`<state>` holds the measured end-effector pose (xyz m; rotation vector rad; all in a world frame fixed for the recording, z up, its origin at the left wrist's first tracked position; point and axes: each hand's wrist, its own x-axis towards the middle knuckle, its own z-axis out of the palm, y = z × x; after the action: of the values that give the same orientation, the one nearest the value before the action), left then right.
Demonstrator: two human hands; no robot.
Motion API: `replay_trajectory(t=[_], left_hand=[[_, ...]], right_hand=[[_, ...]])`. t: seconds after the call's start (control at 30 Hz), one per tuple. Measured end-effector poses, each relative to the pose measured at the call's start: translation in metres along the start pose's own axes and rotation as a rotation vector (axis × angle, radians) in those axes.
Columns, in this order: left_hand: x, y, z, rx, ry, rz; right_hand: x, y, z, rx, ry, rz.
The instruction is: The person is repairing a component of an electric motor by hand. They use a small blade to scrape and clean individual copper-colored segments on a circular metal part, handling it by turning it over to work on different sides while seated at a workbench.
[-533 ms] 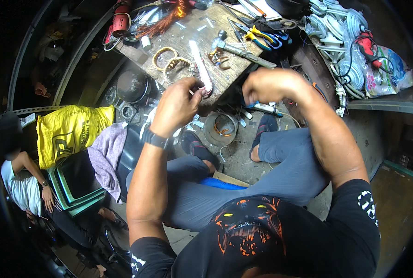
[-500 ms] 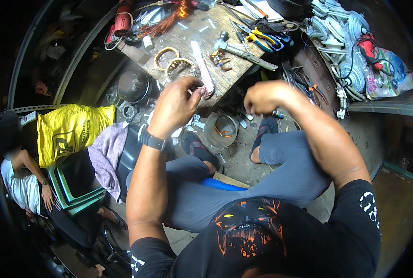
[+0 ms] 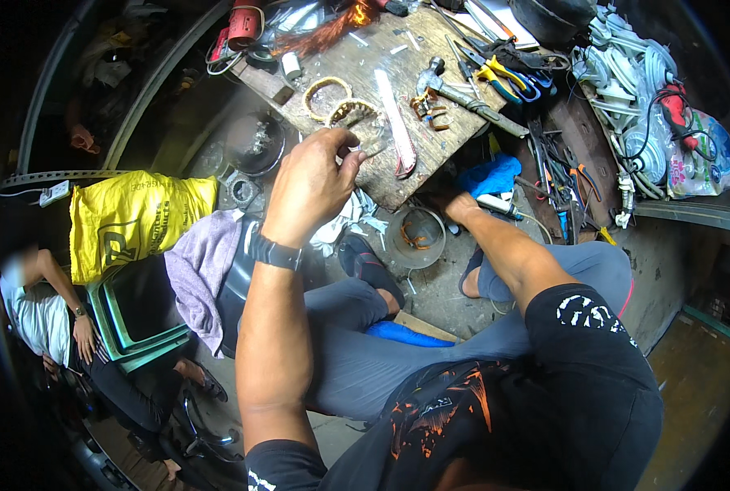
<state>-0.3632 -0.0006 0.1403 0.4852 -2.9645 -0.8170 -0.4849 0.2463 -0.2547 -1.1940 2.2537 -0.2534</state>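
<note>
My left hand (image 3: pixel 316 176) is raised at the bench's near edge, fingers curled in a pinch on something small and thin that I cannot make out. Just beyond it lie two ring-shaped parts (image 3: pixel 327 84) and a long white, red-edged strip (image 3: pixel 394 119). My right hand (image 3: pixel 455 204) reaches low under the edge of the wooden bench (image 3: pixel 373 51), beside a blue plastic bundle (image 3: pixel 496 173) and a cylindrical tube (image 3: pixel 497 204); its fingers are hidden. A hammer (image 3: pixel 455 94), copper-coloured pieces (image 3: pixel 425 105) and pliers (image 3: pixel 508 78) lie on the bench top.
A seated person (image 3: pixel 46 319) is at the left, by a yellow sack (image 3: pixel 136 229) and a purple towel (image 3: pixel 201 286). A metal can (image 3: pixel 407 250) stands on the floor. Coils in plastic (image 3: pixel 643 114), a red power tool (image 3: pixel 678 119) and assorted hand tools (image 3: pixel 557 184) are at the right.
My right hand has dropped from above to under the bench edge. The view has shifted, putting the bench further right. My left hand stays pinched near the bench edge.
</note>
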Motion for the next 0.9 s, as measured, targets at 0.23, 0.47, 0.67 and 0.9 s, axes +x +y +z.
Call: replay_trajectory(t=[0.23, 0.47, 0.67, 0.9], left_hand=[[0.012, 0.019, -0.003, -0.054, -0.004, 0.117], [-0.009, -0.020, -0.022, 0.089, -0.107, 0.021], [-0.015, -0.030, -0.033, 0.008, -0.031, 0.033], [-0.019, -0.038, -0.034, 0.003, -0.023, 0.043]], right_hand=[[-0.011, 0.038, 0.015, -0.211, 0.087, 0.024], [-0.029, -0.033, -0.103, -0.146, -0.228, 0.163], [-0.076, -0.092, -0.178, 0.549, -0.072, 0.383], [-0.090, -0.107, -0.127, 0.546, 0.050, 0.275]])
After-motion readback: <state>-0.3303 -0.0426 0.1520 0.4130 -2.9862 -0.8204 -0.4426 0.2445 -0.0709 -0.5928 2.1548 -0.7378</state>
